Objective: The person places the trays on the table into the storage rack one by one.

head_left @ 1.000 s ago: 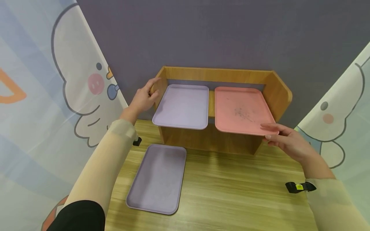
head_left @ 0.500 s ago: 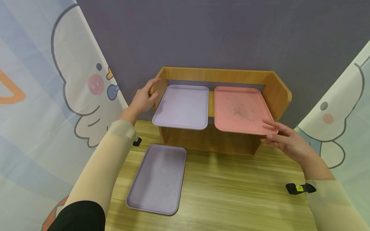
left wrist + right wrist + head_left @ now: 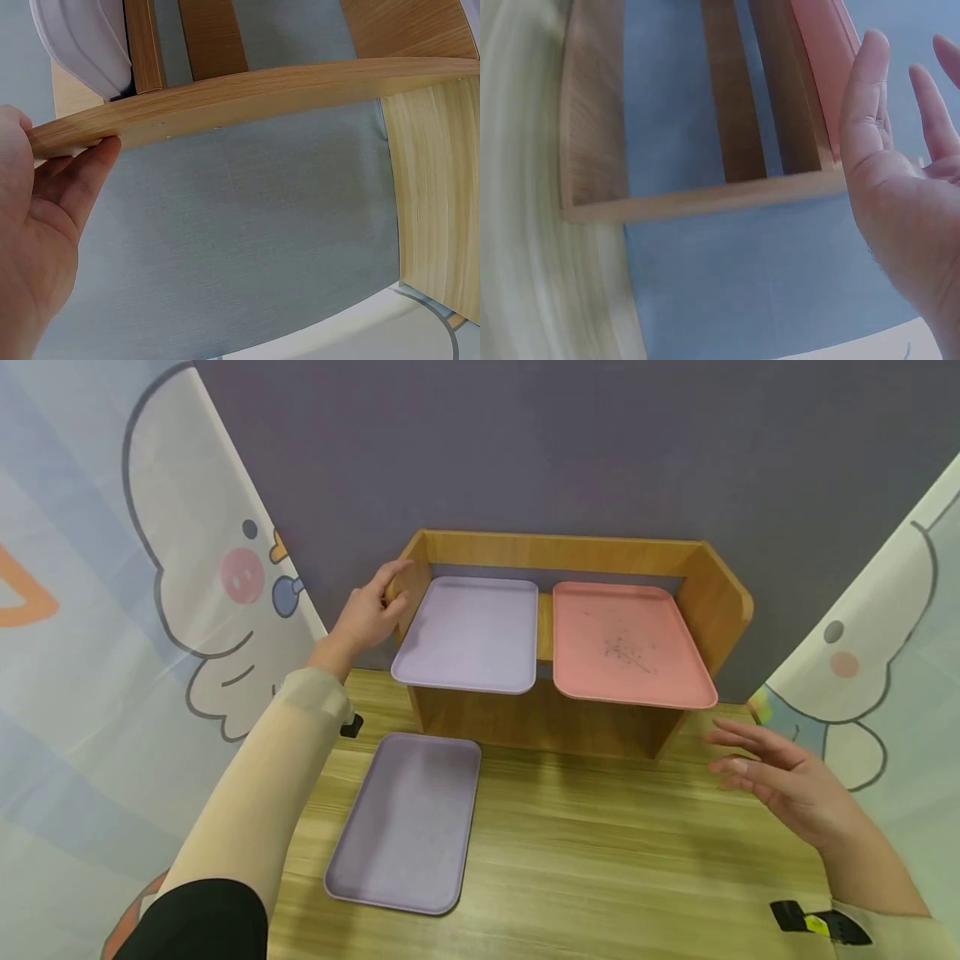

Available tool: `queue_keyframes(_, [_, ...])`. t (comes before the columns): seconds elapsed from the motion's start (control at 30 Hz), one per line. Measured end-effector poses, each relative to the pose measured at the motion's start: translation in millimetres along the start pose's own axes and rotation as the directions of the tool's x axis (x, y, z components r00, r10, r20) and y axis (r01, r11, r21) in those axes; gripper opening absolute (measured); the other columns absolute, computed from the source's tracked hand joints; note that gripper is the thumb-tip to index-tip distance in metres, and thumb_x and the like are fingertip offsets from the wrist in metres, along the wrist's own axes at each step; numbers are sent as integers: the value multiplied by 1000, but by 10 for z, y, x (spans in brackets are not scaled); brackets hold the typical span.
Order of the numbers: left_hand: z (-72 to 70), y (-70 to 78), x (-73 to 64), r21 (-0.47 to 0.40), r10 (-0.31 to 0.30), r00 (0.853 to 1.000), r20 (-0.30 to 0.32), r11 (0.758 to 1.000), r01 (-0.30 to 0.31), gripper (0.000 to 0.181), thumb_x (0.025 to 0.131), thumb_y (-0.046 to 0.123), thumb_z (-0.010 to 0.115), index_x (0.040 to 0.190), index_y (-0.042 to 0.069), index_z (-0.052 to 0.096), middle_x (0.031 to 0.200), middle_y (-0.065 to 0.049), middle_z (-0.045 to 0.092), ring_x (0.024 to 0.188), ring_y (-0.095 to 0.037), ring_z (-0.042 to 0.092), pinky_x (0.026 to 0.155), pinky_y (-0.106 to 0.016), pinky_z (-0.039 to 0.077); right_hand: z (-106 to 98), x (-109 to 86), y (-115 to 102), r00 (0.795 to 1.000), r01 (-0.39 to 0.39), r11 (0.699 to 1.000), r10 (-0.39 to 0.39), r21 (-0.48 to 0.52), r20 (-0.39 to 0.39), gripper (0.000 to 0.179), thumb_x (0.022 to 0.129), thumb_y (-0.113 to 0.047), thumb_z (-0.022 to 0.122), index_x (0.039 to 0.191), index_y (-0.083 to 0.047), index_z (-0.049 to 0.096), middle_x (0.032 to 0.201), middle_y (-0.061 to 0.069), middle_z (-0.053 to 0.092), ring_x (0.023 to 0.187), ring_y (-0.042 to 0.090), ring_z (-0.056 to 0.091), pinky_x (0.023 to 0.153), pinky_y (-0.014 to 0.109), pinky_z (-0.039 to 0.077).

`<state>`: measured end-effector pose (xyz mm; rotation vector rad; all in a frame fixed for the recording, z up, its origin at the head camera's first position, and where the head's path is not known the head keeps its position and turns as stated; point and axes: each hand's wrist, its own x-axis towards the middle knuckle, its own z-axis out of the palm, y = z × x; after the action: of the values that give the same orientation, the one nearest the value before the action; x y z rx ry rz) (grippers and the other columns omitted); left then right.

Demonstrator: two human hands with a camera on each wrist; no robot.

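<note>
A small wooden shelf [image 3: 566,553] stands against the grey wall. My left hand [image 3: 369,614] grips the edge of its left side panel [image 3: 225,94], fingers bent over the wood in the left wrist view. Beside that hand, a pale lilac tray [image 3: 472,635] lies on the upper board, its front edge jutting out. To its right lies a pink tray [image 3: 633,639] with dark scratch marks, also overhanging in front. My right hand [image 3: 798,785] is apart from the pink tray, in front of its right corner, with fingers extended and nothing in them.
A greyish purple tray [image 3: 408,822] lies on the wood-grain table [image 3: 585,852], in front of the shelf at the left. Printed cartoon curtains [image 3: 67,693] flank both sides. The shelf's lower space sits beneath the overhanging trays.
My right hand has let go of the pink tray's front right corner and drawn back toward the lower right. My left hand stays on the shelf's side panel. The trays look nearly unmoved.
</note>
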<state>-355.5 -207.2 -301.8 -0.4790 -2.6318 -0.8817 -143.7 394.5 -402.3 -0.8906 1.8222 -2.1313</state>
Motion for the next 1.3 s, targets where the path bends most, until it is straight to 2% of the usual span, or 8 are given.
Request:
queue_keyframes(0.23, [-15, -3, 5, -5, -8, 1000, 2, 1000, 8, 59, 113, 30, 53, 169, 39, 38, 69, -1, 41, 60, -20, 46, 60, -38, 44, 341, -15, 214, 997, -43, 999, 44, -26, 62, 62, 110, 19, 34, 168, -2, 41, 154, 0, 62, 123, 16, 73, 93, 35, 64])
queue_keyframes(0.37, [-11, 0, 2, 0, -4, 1000, 7, 1000, 4, 58, 113, 31, 52, 169, 37, 38, 69, -1, 42, 59, -19, 46, 59, -37, 44, 572, 82, 407, 989, -130, 989, 134, -70, 59, 57, 112, 12, 40, 166, -5, 46, 151, -6, 64, 119, 13, 74, 92, 36, 64])
queue_keyframes(0.53, [-4, 9, 2, 3, 2, 1000, 7, 1000, -2, 58, 113, 31, 52, 169, 36, 38, 70, -2, 42, 59, -19, 46, 59, -37, 44, 840, 244, 761, 959, -276, 958, 280, -70, 49, 51, 114, 2, 48, 164, -4, 48, 144, -8, 67, 116, 14, 75, 94, 42, 64])
queue_keyframes(0.67, [-3, 4, -3, -1, -1, 1000, 11, 1000, 2, 58, 113, 31, 52, 169, 36, 37, 69, -1, 41, 58, -20, 46, 60, -37, 44, 1074, 407, 1096, 928, -363, 931, 366, -49, 76, 50, 114, -5, 53, 163, -7, 51, 144, 1, 66, 118, 23, 76, 97, 46, 64])
queue_keyframes(0.83, [-7, 1, -7, -1, -2, 1000, 11, 1000, 2, 58, 113, 32, 52, 169, 38, 37, 67, 0, 40, 56, -19, 43, 59, -37, 44, 1386, 628, 1506, 900, -421, 906, 424, -47, 100, 53, 112, -11, 61, 162, -3, 51, 146, 25, 60, 119, 38, 75, 94, 52, 64])
queue_keyframes(0.97, [-2, -5, -1, -5, -5, 1000, 9, 1000, 5, 58, 113, 33, 51, 169, 39, 37, 67, 1, 38, 56, -18, 42, 58, -37, 44, 1651, 788, 1794, 881, -454, 889, 458, -61, 115, 59, 109, -15, 68, 163, 0, 48, 143, 35, 58, 110, 31, 77, 87, 46, 66])
queue_keyframes(1.1, [2, -2, 3, -11, -7, 1000, 7, 1000, 7, 58, 113, 33, 51, 169, 38, 38, 67, 1, 38, 57, -19, 43, 59, -37, 43, 1919, 908, 2031, 867, -470, 878, 479, -97, 134, 59, 106, -16, 72, 160, -2, 54, 132, 26, 67, 99, 20, 77, 78, 35, 65])
queue_keyframes(1.3, [4, 4, 1, -11, -6, 1000, 5, 1000, 6, 58, 113, 32, 52, 169, 38, 38, 68, 1, 40, 59, -19, 45, 59, -37, 44, 2277, 1014, 2236, 852, -475, 866, 497, -157, 165, 52, 103, -12, 75, 154, -8, 63, 112, 6, 72, 86, 14, 73, 64, 28, 60])
